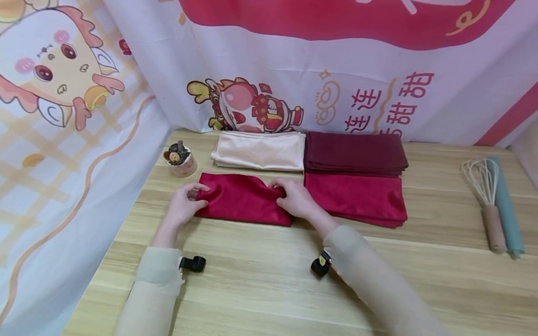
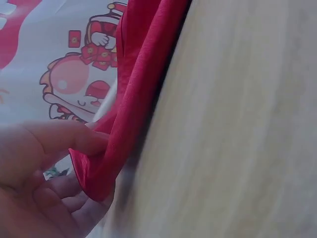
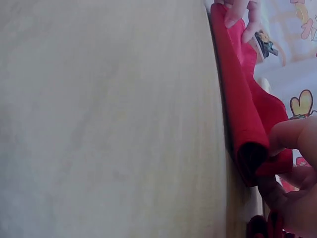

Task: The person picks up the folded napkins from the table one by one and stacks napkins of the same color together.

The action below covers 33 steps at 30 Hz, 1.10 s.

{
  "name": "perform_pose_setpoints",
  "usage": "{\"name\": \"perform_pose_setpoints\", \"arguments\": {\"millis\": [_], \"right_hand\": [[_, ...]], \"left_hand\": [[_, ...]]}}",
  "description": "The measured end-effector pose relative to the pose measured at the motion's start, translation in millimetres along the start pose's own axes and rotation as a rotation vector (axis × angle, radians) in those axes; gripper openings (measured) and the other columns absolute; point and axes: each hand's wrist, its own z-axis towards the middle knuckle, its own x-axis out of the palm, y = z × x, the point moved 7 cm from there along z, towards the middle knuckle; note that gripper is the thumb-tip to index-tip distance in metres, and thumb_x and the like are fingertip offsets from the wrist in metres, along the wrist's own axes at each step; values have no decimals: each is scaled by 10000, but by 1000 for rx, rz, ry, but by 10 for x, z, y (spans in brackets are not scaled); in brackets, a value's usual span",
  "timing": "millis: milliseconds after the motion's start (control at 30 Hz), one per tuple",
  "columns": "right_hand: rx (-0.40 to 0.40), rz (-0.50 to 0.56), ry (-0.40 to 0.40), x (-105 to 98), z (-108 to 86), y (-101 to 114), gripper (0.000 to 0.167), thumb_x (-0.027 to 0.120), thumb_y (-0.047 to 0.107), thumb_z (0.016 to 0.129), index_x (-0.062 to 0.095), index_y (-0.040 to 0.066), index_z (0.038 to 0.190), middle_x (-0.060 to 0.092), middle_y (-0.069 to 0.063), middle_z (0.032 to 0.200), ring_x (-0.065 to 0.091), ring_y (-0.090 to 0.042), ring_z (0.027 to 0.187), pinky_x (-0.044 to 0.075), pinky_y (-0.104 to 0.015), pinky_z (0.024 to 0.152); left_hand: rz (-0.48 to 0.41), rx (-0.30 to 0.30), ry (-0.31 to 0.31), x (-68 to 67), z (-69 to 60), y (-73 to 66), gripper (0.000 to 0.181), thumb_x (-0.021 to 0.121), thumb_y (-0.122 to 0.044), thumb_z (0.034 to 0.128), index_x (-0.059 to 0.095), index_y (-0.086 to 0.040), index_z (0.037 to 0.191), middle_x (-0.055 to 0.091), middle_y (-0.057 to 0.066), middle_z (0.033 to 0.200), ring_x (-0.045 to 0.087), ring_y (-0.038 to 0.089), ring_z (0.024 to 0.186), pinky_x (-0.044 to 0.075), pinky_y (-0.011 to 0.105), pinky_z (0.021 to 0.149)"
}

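A folded bright red cloth (image 1: 244,202) lies on the wooden table, its long side running left to right. At its left end my left hand (image 1: 186,204) pinches the edge between thumb and fingers; the left wrist view shows the thumb on top of the red cloth (image 2: 131,99) and the fingers beneath. My right hand (image 1: 298,200) pinches the upper right part, where the fabric bulges up a little. From the right wrist view, the near end of the cloth (image 3: 242,109) is a rounded open fold, with the right thumb and fingers (image 3: 292,134) beside it.
Behind lies a folded cream cloth (image 1: 260,151). To its right is a dark maroon cloth stack (image 1: 356,153), with another red cloth stack (image 1: 356,197) in front. A small decorated cup (image 1: 182,164) stands at the left; a whisk (image 1: 490,210) and a teal rolled item (image 1: 506,211) lie far right.
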Motion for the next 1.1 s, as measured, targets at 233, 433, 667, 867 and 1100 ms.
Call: {"name": "perform_pose_setpoints", "arguments": {"millis": [233,433,667,867,1100], "right_hand": [[-17,49,-11,-238,-122,133,373,607,-57,767,662,87,1106,666,-48,1089,587,-203,1039,451,-358,894],[13,35,-43,-615,-287,137,358,623,-34,770,662,100,1100,666,-51,1061,583,-194,969,453,-365,838],[88,-5,-49,-1003,-513,-52,343,623,-24,819,641,103,1136,638,-71,1122,551,-227,1035,440,-427,916],[126,-24,-90,-1309,-779,-336,364,616,-27,836,625,105,1175,612,-96,1188,523,-265,1095,401,-483,961],[79,-68,-183,-1619,-1097,-627,350,612,-74,790,635,39,1120,626,-170,1138,540,-333,1079,391,-510,914]], "left_hand": [[-77,23,24,-49,-71,-190,336,685,22,815,656,-45,1143,643,177,1100,581,243,942,463,264,784],[-161,74,53,5,-113,-529,335,699,4,821,653,-33,1151,637,183,1122,588,253,960,465,210,787],[-310,167,52,302,-112,-944,349,711,35,805,646,29,1148,631,208,1123,572,253,1018,460,246,848],[-391,186,61,678,-41,-1183,325,715,56,783,668,12,1102,646,167,1066,580,215,954,462,276,841],[-449,160,96,1186,8,-1407,322,730,61,755,696,-29,1062,641,98,998,581,200,888,480,303,812]]}}
